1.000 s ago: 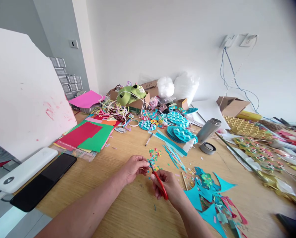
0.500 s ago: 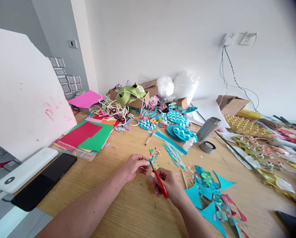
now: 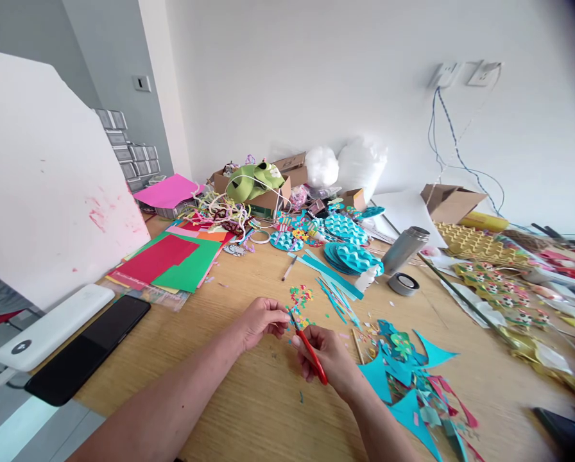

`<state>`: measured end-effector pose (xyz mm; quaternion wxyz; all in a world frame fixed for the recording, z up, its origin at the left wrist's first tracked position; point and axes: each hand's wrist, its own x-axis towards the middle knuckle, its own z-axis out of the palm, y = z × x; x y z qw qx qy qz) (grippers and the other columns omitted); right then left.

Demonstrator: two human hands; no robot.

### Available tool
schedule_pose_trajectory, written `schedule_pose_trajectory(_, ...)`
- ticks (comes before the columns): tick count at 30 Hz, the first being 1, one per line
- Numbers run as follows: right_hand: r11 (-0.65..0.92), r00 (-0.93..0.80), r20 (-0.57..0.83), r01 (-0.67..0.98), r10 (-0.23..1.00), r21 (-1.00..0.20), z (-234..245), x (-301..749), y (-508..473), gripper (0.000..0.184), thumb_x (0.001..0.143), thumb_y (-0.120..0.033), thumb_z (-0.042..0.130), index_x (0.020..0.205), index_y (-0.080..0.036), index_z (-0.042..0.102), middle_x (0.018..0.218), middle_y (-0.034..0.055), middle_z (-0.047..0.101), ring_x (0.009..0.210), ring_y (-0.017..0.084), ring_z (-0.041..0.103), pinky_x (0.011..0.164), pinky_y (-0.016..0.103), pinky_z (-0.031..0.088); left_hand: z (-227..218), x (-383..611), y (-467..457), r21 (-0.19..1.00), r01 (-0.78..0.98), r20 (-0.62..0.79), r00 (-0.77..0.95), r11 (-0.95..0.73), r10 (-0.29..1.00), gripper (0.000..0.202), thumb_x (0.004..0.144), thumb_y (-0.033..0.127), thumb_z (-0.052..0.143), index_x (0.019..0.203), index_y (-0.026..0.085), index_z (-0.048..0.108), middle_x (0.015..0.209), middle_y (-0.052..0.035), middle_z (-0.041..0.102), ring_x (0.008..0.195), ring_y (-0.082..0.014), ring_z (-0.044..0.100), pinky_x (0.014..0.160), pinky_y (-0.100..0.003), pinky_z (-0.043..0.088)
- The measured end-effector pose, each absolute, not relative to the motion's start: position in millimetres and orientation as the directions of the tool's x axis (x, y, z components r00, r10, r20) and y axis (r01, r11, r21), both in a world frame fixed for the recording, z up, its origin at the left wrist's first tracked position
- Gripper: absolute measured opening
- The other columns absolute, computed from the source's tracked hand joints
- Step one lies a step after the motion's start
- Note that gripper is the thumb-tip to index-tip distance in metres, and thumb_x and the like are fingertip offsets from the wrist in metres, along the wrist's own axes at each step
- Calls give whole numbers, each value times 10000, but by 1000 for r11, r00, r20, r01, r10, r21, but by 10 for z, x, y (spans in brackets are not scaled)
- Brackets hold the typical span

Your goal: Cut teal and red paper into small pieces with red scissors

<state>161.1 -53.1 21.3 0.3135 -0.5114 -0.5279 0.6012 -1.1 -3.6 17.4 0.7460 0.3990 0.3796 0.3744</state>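
Red-handled scissors (image 3: 311, 357) are in my right hand (image 3: 326, 359), fingers wrapped round the handles. Their blades point up and left, to the fingertips of my left hand (image 3: 264, 322). That left hand is pinched closed; whatever lies between thumb and forefinger is too small to make out. Just beyond the blade tips, a small pile of colourful paper bits (image 3: 301, 296) lies on the wooden table (image 3: 239, 398). Thin blue paper strips (image 3: 335, 301) lie to the right of the pile. Blue paper offcuts (image 3: 405, 369) are heaped beside my right forearm.
Red and green paper sheets (image 3: 181, 260) lie at left, behind a black phone (image 3: 90, 350) and a white power bank (image 3: 51, 327). A steel flask (image 3: 405, 250), its lid (image 3: 403, 283) and a white glue bottle (image 3: 366, 278) stand at right. Blue wavy discs (image 3: 350, 256) are stacked behind.
Almost nothing differs. Both hands and the scissors keep nearly the same place, and the view has shifted very slightly.
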Motion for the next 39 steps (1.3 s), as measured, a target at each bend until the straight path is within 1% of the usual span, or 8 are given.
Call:
schedule_pose_trajectory(8, -232, -252, -284, 218, 925, -948, 193, 1611, -530, 387, 646, -486, 673, 628, -186, 430, 453, -71, 528, 332, 95, 520, 303, 176, 377, 164, -33, -23, 894, -220, -267, 441, 392, 857, 173, 540, 214, 686, 647, 115, 592, 532, 1, 591, 449, -91, 504, 470, -233, 390)
schedule_pose_trajectory(16, -209, -262, -273, 246, 926, -946, 167, 1622, -525, 382, 651, -476, 673, 622, -192, 419, 436, -75, 510, 328, 99, 514, 292, 173, 340, 148, -49, -12, 891, -211, -270, 466, 402, 843, 173, 541, 215, 687, 646, 107, 600, 519, 1, 581, 457, -90, 500, 484, -233, 390)
schedule_pose_trajectory(21, -214, -232, -280, 273, 932, -938, 188, 1612, -521, 406, 623, -483, 691, 606, -202, 399, 407, -84, 487, 312, 101, 492, 277, 177, 312, 165, -55, -16, 892, -209, -270, 465, 401, 843, 184, 541, 227, 694, 646, 112, 594, 527, 1, 587, 458, -91, 505, 475, -229, 386)
schedule_pose_trajectory(28, -236, -214, -293, 256, 932, -938, 209, 1603, -519, 422, 608, -522, 684, 610, -206, 406, 438, -77, 503, 321, 103, 496, 300, 201, 354, 182, -37, -27, 876, -241, -283, 443, 417, 851, 229, 529, 240, 712, 678, 118, 587, 554, -4, 609, 442, -89, 511, 470, -231, 388)
schedule_pose_trajectory(33, -250, -205, -306, 259, 930, -933, 212, 1595, -523, 426, 610, -530, 679, 612, -204, 405, 448, -73, 516, 330, 102, 503, 303, 198, 352, 166, -16, -23, 874, -258, -286, 413, 412, 865, 238, 525, 243, 718, 684, 114, 595, 554, -5, 611, 444, -88, 511, 467, -229, 385)
schedule_pose_trajectory(39, -212, -237, -266, 229, 934, -950, 194, 1588, -528, 418, 632, -544, 654, 622, -197, 422, 448, -70, 517, 347, 102, 514, 336, 205, 389, 162, -13, -26, 883, -248, -277, 411, 398, 869, 232, 530, 248, 717, 673, 110, 597, 552, -6, 608, 457, -87, 512, 477, -227, 384)
